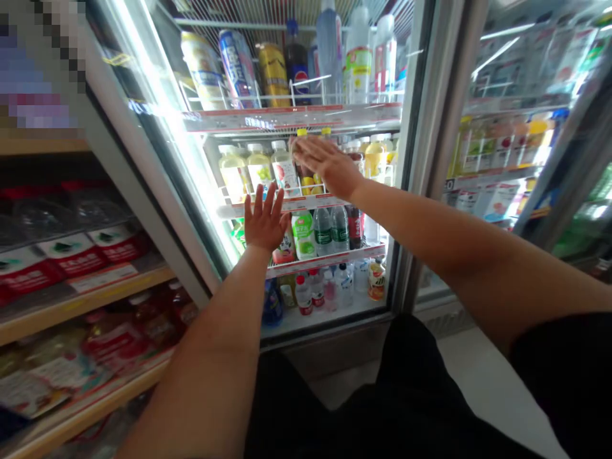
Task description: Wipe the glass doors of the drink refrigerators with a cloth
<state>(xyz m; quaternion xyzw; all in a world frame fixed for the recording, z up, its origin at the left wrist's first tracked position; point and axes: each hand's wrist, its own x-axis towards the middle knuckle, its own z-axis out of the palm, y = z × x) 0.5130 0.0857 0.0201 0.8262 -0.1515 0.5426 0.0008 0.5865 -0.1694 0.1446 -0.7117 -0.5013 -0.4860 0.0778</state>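
I reach with both arms into an open drinks fridge. My left hand is open with fingers spread, raised in front of the rail of the middle shelf, holding nothing. My right hand is flat with fingers stretched out, laid over the tops of yellow-capped bottles on that shelf. Pale juice bottles stand to the left of it. Below are green-labelled bottles and a dark cola bottle.
The fridge door is swung open at left. Cans and tall bottles fill the top shelf; small bottles stand at the bottom. Wooden shelves with red packets are at left. A closed glass fridge stands at right.
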